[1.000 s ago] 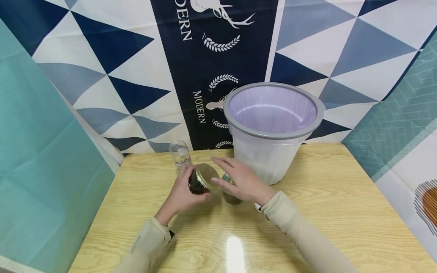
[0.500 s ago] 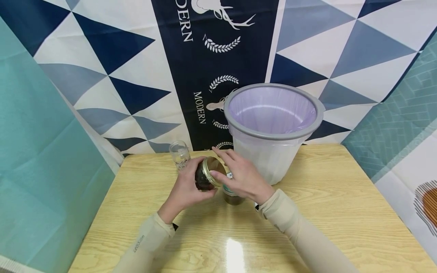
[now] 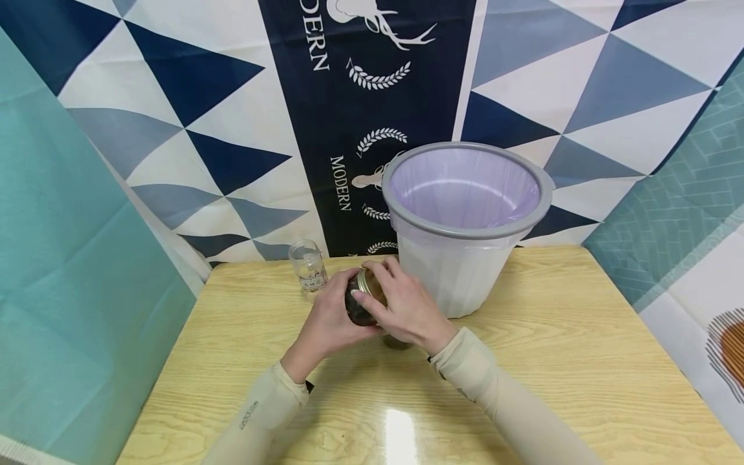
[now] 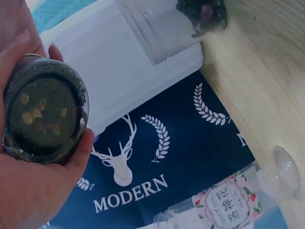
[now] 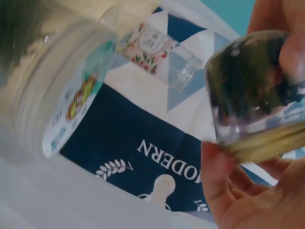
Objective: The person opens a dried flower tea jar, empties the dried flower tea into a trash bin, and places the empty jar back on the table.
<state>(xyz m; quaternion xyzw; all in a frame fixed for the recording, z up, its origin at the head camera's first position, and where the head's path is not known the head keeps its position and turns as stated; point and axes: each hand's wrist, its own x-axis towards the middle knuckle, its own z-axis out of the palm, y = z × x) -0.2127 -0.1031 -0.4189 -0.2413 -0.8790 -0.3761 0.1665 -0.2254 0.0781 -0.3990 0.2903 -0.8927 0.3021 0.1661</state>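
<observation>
A glass jar (image 3: 356,309) with dark dried contents is held up above the table in my left hand (image 3: 334,320). It is tilted, its gold lid (image 5: 271,143) turned to the right. The left wrist view shows the jar's round base (image 4: 43,114), with the fingers and thumb of that hand around its side. My right hand (image 3: 409,309) grips the lid's rim between thumb and fingers. Below and behind the right hand stands a second jar (image 5: 38,95), mostly hidden in the head view. Its lid (image 5: 78,112) bears a printed label.
An uncapped clear glass bottle (image 3: 307,263) with a floral label (image 4: 228,205) stands at the back left of the wooden table (image 3: 349,413). A white bin with a grey rim (image 3: 465,231) and purple liner stands behind my right hand. Patterned cloth hangs behind.
My left hand has moved the jar right and slightly up toward my right hand. The right hand's fingers, spread near the lid earlier, have closed around it. The bottle and bin stay put.
</observation>
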